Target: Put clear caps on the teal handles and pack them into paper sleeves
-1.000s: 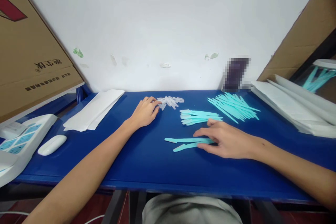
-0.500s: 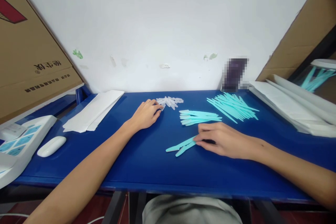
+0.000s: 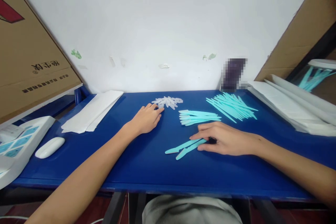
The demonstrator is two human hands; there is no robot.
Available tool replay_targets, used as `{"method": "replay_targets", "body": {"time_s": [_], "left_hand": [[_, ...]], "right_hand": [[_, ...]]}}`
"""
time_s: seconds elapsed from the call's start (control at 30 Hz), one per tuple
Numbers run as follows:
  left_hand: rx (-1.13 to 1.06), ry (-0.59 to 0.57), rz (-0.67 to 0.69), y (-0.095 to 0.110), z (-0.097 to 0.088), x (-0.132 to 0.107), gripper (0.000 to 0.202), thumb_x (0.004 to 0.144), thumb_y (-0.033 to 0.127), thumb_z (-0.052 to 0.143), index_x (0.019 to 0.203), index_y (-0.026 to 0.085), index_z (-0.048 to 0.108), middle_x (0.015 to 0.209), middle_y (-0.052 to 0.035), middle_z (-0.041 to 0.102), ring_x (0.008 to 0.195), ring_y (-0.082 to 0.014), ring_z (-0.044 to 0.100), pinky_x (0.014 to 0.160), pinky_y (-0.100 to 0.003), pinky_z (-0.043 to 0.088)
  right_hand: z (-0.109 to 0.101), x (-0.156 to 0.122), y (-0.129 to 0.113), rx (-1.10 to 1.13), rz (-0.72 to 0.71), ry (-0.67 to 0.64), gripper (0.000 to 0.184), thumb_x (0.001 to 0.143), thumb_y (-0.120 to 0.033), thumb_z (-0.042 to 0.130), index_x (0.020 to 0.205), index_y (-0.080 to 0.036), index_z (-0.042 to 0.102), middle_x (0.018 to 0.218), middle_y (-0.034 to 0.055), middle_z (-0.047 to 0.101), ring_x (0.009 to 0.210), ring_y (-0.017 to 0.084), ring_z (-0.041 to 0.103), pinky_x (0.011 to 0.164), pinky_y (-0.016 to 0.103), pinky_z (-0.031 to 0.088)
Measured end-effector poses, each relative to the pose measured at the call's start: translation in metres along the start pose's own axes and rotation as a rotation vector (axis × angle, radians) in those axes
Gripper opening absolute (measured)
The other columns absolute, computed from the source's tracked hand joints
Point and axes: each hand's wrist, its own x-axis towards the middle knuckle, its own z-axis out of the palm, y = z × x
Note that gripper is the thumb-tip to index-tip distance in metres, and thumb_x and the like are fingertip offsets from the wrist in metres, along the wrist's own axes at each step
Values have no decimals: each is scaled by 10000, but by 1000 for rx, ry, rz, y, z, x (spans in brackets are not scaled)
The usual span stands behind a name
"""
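Observation:
My left hand (image 3: 148, 118) is at the near edge of a small pile of clear plastic blade caps (image 3: 169, 102), fingers loosely apart, its fingertips beside a cap. Toward the front, two turquoise eyebrow razors (image 3: 189, 150) lie side by side on the table, blade ends pointing left. Over their handle ends is my right hand (image 3: 217, 138), with index finger and thumb spread on either side. A small row of turquoise razors (image 3: 199, 117) lies just behind that hand. Farther back to the right is a larger heap of turquoise razors (image 3: 232, 106).
White paper sheets (image 3: 93, 112) lie at the left of the blue table (image 3: 147, 168), near a white oval case (image 3: 49, 147) and a white device (image 3: 31, 147). Stacked white packaging (image 3: 291, 108) and a tub of turquoise sticks (image 3: 319, 75) are at the right. Cardboard stands at both sides.
My right index finger and thumb have spread apart, showing more of the two razors' handles. My left hand has drawn slightly back from the caps, its fingers straighter.

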Motion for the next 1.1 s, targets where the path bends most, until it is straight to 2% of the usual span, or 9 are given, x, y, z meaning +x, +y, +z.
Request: {"method": "replay_targets", "body": {"time_s": [0.13, 0.3, 0.37, 0.53, 0.67, 0.8, 0.87, 0.97, 1.1], "left_hand": [[24, -20, -17, 7, -5, -3, 470, 1037, 332, 308, 1420, 186, 539, 1403, -166, 545, 1269, -339, 513, 970, -489, 475], [8, -22, -8, 6, -6, -3, 464, 1045, 325, 309, 1420, 170, 535, 1532, -147, 458, 1359, -326, 476, 1033, -512, 452], [1, -2, 39, 3, -6, -1, 439, 1039, 303, 333, 1380, 157, 568, 1481, -146, 524, 1319, -313, 530, 1014, -489, 472], [-119, 57, 177, -3, -10, 1, 295, 980, 210, 454, 1112, 165, 714, 1202, -102, 720, 1114, -260, 672, 941, -385, 513], [-276, 84, 260, 1, -13, 1, 233, 942, 158, 513, 1029, 184, 727, 1093, -67, 747, 1003, -218, 695, 877, -329, 521], [-369, 112, 323, 5, -12, 1, 203, 941, 152, 527, 1010, 185, 715, 1015, -53, 745, 910, -185, 683, 824, -299, 508], [-355, 125, 323, 4, -12, 0, 177, 943, 178, 540, 1002, 190, 707, 992, -47, 735, 896, -187, 671, 815, -304, 501], [-263, 155, 289, 3, -12, 0, 179, 941, 250, 569, 1061, 195, 690, 1029, -59, 709, 951, -216, 653, 841, -334, 495], [-158, 164, 206, 4, -13, -2, 310, 915, 375, 610, 1168, 203, 664, 1119, -88, 670, 1051, -266, 626, 862, -365, 499]], "right_hand": [[4, 2, 1, -53, -42, 25, 363, 1018, -427, 484, 1212, -238, 726, 901, 52, 672, 757, 156, 616, 652, 267, 422], [12, 2, 0, -280, -136, 117, 341, 1045, -336, 421, 1131, -207, 725, 957, 71, 716, 832, 186, 659, 725, 298, 450], [14, 2, -1, -346, -154, 146, 340, 1048, -308, 404, 1079, -198, 723, 937, 70, 717, 817, 188, 659, 722, 309, 451], [12, 1, -4, -339, -169, 201, 285, 1036, -274, 432, 996, -182, 698, 875, 45, 698, 751, 164, 599, 737, 322, 403], [9, 0, -10, -390, -223, 377, 246, 1020, -253, 474, 954, -181, 700, 774, 32, 653, 758, 166, 537, 819, 373, 330], [17, 4, -11, -519, -336, 508, 251, 1019, -199, 469, 980, -152, 712, 658, 8, 588, 663, 139, 479, 738, 354, 297], [23, 7, -10, -542, -375, 481, 278, 1029, -195, 443, 1004, -137, 714, 643, 6, 575, 625, 131, 456, 693, 335, 308], [27, 8, -8, -479, -387, 325, 332, 1046, -221, 400, 1015, -147, 721, 702, 19, 593, 621, 126, 478, 671, 311, 355], [24, 3, -10, -312, -205, 200, 341, 1038, -336, 427, 1183, -190, 699, 953, 62, 578, 646, 112, 520, 579, 270, 381]]}}
